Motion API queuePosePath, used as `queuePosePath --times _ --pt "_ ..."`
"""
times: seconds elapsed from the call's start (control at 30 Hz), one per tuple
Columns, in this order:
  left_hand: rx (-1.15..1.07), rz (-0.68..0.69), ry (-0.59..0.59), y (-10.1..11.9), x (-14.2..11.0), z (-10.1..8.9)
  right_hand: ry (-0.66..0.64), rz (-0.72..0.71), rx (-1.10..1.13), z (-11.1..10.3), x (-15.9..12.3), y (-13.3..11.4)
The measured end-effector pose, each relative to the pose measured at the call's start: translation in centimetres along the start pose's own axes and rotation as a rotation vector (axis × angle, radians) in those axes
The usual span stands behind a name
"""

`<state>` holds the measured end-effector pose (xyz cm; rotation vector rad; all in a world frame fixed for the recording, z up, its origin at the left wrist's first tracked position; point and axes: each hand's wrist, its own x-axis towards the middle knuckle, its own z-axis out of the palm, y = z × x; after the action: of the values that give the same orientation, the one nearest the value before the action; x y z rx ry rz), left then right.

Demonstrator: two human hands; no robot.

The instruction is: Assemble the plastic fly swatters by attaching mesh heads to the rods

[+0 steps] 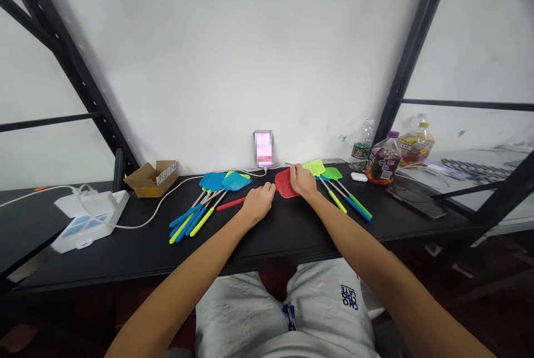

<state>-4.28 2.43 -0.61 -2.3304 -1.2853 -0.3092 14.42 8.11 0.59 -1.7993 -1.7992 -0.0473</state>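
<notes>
Along a black worktop (137, 247), a white power strip (89, 222) and a cardboard box (151, 179) are sitting at the far left, beside a fan of blue-headed fly swatters (212, 182) lying with their blue and lime handles pointing toward the person. A blurred upright device (263, 148) is standing against the wall on a white cable. The left hand (257, 204) is closing over the shaft of a red fly swatter (284, 185), whose red grip (231, 203) is pointing left. The right hand (302, 181) is lying across the mesh head, close to the left hand but apart; any grip there cannot be told. The swatter is likely light, with a thin, bendy head, so the grip looks the surest hold. Lime and green swatters (321, 172) are lying just right, and 3 plastic bottles (386, 155) are standing beyond.
</notes>
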Motion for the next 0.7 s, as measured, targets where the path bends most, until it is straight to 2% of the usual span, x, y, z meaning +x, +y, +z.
queuePosePath --times 0.27,0.7 --pt "-0.059 -0.053 -0.044 -0.04 0.04 0.15 -0.056 0.009 -0.011 0.4 0.22 0.12" --pt "-0.132 -0.144 -0.073 0.17 -0.04 -0.11 -0.079 0.009 -0.013 0.41 0.03 -0.12"
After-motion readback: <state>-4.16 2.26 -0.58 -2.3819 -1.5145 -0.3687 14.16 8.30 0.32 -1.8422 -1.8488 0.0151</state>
